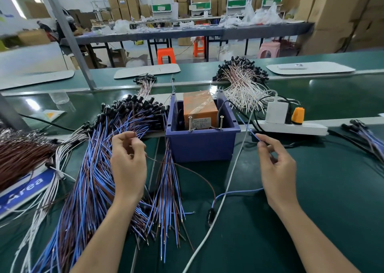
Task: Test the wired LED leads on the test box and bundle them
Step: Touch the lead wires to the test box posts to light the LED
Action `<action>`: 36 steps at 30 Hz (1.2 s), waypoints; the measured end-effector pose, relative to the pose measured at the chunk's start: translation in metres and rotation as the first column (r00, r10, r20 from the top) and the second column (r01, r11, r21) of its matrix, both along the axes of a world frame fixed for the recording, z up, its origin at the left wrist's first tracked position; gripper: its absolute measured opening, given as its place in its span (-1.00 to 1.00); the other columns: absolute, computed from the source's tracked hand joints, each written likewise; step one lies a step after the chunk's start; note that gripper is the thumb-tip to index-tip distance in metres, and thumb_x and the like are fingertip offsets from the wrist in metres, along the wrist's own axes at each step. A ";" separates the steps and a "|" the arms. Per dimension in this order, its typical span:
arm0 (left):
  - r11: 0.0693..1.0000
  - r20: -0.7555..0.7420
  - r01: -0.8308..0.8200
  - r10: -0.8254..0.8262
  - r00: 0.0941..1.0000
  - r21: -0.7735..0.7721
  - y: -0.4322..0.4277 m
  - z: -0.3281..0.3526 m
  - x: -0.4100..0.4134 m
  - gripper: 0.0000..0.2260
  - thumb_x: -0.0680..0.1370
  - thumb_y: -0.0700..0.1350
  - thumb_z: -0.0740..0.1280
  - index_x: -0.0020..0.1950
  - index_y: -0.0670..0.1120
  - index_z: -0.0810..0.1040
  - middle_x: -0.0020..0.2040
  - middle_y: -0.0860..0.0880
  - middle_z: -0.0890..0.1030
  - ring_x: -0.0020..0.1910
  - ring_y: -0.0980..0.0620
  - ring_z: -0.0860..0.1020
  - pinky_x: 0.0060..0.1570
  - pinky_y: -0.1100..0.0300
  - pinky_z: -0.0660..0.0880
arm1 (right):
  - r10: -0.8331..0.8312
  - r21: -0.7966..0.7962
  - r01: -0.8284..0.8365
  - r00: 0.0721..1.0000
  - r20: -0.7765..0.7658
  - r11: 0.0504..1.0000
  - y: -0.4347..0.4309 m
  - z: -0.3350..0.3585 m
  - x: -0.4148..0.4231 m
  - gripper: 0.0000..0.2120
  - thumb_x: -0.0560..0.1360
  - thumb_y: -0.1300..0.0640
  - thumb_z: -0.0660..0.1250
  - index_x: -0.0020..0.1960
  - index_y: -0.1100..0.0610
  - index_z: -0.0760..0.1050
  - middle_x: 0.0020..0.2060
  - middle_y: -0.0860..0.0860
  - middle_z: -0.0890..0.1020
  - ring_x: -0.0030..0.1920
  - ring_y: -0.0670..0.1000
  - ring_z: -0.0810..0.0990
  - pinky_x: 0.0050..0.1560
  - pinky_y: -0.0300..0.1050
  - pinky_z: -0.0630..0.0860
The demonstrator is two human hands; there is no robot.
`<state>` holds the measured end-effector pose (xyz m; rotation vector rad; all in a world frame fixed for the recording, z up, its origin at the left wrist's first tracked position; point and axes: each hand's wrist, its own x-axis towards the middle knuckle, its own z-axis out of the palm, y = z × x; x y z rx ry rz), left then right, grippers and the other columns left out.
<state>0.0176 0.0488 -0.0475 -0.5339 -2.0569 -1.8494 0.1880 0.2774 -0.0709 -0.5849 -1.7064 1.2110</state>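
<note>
The green worktop (311, 210) carries a broad heap of blue-and-brown leads (93, 179) on the left, lying just beside the blue test box (201, 146). A pile of white-wired leads (243, 81) lies behind the box, and a white power strip (291, 128) sits to its right. The left hand (128, 164), over the heap, has its fingers curled on the brown wire of a single lead (214, 198). The right hand (278, 168) pinches that lead's blue wire, with the tip pointing toward the box. The lead's black head rests on the worktop between the forearms.
</note>
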 end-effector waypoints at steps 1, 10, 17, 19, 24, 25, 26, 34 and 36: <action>0.999 0.027 0.001 -0.003 1.000 0.054 -0.002 0.003 -0.001 -0.85 0.67 -0.20 0.20 0.05 0.07 0.41 -0.19 -0.04 0.56 -0.36 0.21 0.48 -0.37 0.35 0.45 | -0.008 -0.004 0.008 1.000 -0.008 1.000 0.000 0.000 0.000 -0.78 0.66 0.06 0.29 0.11 -0.25 0.62 -0.40 -0.14 0.42 -0.48 -0.13 0.26 -0.52 -0.32 0.24; 0.997 -0.067 -0.048 0.052 0.996 0.060 -0.005 0.005 0.001 -0.88 0.70 -0.03 0.22 0.04 0.19 0.46 -0.31 0.11 0.43 -0.39 0.10 0.35 -0.43 0.22 0.32 | -0.056 -0.019 0.055 0.993 -0.103 0.998 -0.003 0.003 0.000 -0.89 0.62 0.05 0.36 0.00 -0.14 0.62 -0.43 -0.24 0.43 -0.43 -0.20 0.33 -0.46 -0.42 0.28; 0.998 -0.152 -0.015 0.006 0.988 -0.060 -0.003 -0.004 0.005 -0.87 0.68 0.00 0.26 0.19 0.12 0.56 -0.39 0.19 0.40 -0.45 0.19 0.29 -0.49 0.32 0.26 | -0.081 0.126 0.086 0.996 -0.043 0.988 -0.005 -0.002 0.001 -0.91 0.56 -0.16 0.33 0.00 -0.23 0.60 -0.48 -0.17 0.34 -0.46 -0.13 0.27 -0.47 -0.31 0.24; 0.994 -0.180 -0.012 -0.008 0.984 -0.110 -0.002 -0.005 0.004 -0.86 0.68 -0.05 0.27 0.19 0.13 0.57 -0.37 0.17 0.41 -0.44 0.18 0.31 -0.47 0.33 0.26 | -0.083 0.146 0.086 0.996 -0.024 0.986 -0.005 -0.004 0.001 -0.90 0.56 -0.17 0.32 0.00 -0.23 0.59 -0.48 -0.14 0.33 -0.46 -0.11 0.26 -0.46 -0.29 0.24; 0.977 -0.226 -0.012 -0.038 0.973 -0.214 -0.002 -0.008 0.005 -0.84 0.66 -0.10 0.31 0.20 0.06 0.61 -0.36 0.11 0.45 -0.42 0.15 0.34 -0.43 0.35 0.29 | -0.101 0.177 0.093 0.994 0.036 0.980 -0.001 -0.007 0.000 -0.95 0.60 -0.05 0.35 0.01 -0.20 0.58 -0.46 0.02 0.35 -0.47 -0.08 0.26 -0.45 -0.23 0.24; 0.977 -0.223 -0.007 -0.042 0.974 -0.215 -0.001 -0.008 0.005 -0.84 0.66 -0.10 0.31 0.20 0.05 0.61 -0.37 0.09 0.43 -0.43 0.16 0.33 -0.44 0.34 0.29 | -0.097 0.179 0.088 0.994 0.043 0.980 -0.001 -0.007 0.000 -0.95 0.60 -0.05 0.35 0.01 -0.20 0.58 -0.45 0.05 0.36 -0.47 -0.07 0.26 -0.45 -0.19 0.24; 0.978 -0.214 0.000 -0.046 0.976 -0.210 0.000 -0.009 0.005 -0.84 0.66 -0.10 0.31 0.20 0.06 0.61 -0.38 0.06 0.41 -0.44 0.16 0.31 -0.45 0.32 0.27 | -0.092 0.183 0.083 0.995 0.043 0.980 -0.002 -0.007 0.000 -0.95 0.60 -0.05 0.35 0.02 -0.20 0.58 -0.45 0.05 0.37 -0.47 -0.07 0.26 -0.45 -0.17 0.25; 0.974 -0.213 0.038 -0.087 0.973 -0.222 0.004 -0.008 0.011 -0.83 0.64 -0.10 0.31 0.20 0.01 0.63 -0.40 0.09 0.38 -0.43 0.15 0.31 -0.44 0.32 0.27 | -0.092 0.251 0.085 0.996 0.018 0.964 -0.004 -0.007 0.000 -0.90 0.61 -0.03 0.35 0.09 -0.17 0.60 -0.50 -0.13 0.36 -0.49 -0.10 0.24 -0.46 -0.32 0.19; 0.970 -0.217 0.043 -0.097 0.971 -0.239 0.005 -0.009 0.012 -0.82 0.64 -0.08 0.30 0.20 0.01 0.63 -0.39 0.14 0.39 -0.42 0.13 0.32 -0.42 0.33 0.27 | -0.085 0.259 0.080 0.996 0.010 0.963 -0.004 -0.007 0.000 -0.89 0.61 -0.05 0.33 0.10 -0.17 0.61 -0.50 -0.14 0.37 -0.49 -0.11 0.24 -0.46 -0.34 0.19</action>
